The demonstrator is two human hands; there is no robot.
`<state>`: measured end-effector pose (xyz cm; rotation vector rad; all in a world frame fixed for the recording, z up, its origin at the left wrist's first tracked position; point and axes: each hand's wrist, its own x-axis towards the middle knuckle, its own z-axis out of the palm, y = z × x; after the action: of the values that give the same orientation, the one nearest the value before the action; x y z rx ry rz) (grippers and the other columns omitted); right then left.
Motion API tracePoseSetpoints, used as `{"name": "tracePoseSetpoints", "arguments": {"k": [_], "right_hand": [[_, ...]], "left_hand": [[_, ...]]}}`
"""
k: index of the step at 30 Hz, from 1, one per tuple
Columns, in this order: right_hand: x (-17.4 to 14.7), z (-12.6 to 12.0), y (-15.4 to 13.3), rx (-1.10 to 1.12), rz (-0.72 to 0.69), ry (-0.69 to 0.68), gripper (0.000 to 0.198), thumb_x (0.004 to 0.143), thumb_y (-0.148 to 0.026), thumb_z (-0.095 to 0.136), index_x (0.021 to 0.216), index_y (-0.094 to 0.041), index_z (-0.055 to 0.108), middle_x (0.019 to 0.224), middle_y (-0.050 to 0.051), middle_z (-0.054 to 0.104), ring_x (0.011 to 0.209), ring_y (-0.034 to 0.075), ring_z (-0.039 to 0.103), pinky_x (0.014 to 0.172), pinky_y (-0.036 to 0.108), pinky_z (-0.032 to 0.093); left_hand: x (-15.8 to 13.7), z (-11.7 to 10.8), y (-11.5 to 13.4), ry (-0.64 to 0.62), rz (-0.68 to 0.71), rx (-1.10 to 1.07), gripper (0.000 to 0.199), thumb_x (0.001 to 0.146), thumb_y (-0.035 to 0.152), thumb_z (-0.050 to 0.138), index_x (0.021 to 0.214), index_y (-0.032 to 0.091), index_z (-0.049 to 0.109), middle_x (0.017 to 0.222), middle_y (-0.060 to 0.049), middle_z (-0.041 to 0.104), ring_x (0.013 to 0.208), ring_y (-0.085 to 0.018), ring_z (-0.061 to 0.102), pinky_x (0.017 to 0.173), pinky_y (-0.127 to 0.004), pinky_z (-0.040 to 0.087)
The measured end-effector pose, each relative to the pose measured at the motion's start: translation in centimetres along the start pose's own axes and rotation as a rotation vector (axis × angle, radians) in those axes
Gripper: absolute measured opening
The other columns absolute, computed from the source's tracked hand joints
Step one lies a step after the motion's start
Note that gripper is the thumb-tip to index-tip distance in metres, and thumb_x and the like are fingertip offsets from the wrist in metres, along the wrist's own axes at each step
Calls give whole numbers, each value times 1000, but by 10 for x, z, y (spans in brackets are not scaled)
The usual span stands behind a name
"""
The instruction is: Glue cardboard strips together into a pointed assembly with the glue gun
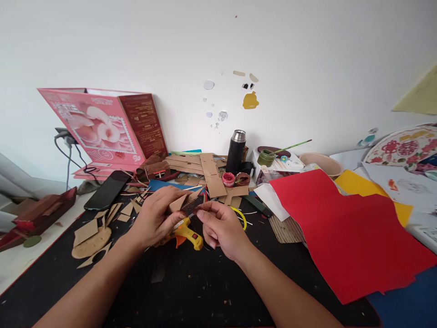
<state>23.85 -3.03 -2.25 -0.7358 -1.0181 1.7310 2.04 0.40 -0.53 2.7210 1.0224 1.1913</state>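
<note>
Between my hands is a small folded cardboard piece [179,203], tan on top with a dark brown side. My left hand [157,212] grips it from the left, thumb below and fingers behind. My right hand [221,226] is closed, with thumb and index finger pinched at the dark right end of the piece; the exact contact is hard to see. Just below them a yellow glue gun [188,233] with an orange trigger lies on the black table mat [177,291]. Part of the glue gun is hidden by my left hand.
Cardboard scraps [87,231] and a phone [108,190] lie at left, before a pink box [102,127]. Behind my hands are a cardboard strip [212,175], a black thermos [236,152] and a red paint jar [228,179]. Red sheets [344,228] cover the right side.
</note>
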Motion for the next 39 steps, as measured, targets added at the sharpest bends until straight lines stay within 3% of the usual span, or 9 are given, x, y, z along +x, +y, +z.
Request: {"name": "tracePoseSetpoints", "arguments": {"k": [10, 21, 34, 39], "right_hand": [[1, -4, -1, -22, -40, 27, 46, 80, -58, 90, 90, -19, 67, 40, -16, 40, 30, 6, 30, 32, 19, 25], [2, -8, 4, -122, -37, 34, 58, 86, -74, 79, 71, -23, 55, 41, -13, 39, 30, 7, 34, 34, 20, 25], [5, -9, -3, -130, -95, 139, 49, 82, -60, 86, 98, -20, 64, 60, -8, 61, 34, 7, 45, 33, 19, 22], [6, -11, -2, -135, -83, 154, 46, 85, -60, 83, 95, -20, 63, 53, -10, 56, 33, 7, 43, 34, 19, 21]], "left_hand": [[5, 1, 3, 11, 53, 149, 57, 112, 62, 40, 133, 16, 67, 108, -13, 78, 97, -28, 72, 88, -39, 54], [5, 1, 4, 22, 52, 222, 51, 112, 50, 46, 138, 11, 65, 107, -14, 76, 97, -30, 68, 87, -42, 50], [6, 2, 3, 15, 34, 298, 52, 109, 56, 53, 139, 15, 65, 111, -14, 77, 100, -31, 68, 88, -43, 51], [4, 3, 2, -3, 0, 281, 53, 108, 57, 54, 141, 16, 66, 113, -15, 78, 103, -32, 69, 89, -44, 52]]}}
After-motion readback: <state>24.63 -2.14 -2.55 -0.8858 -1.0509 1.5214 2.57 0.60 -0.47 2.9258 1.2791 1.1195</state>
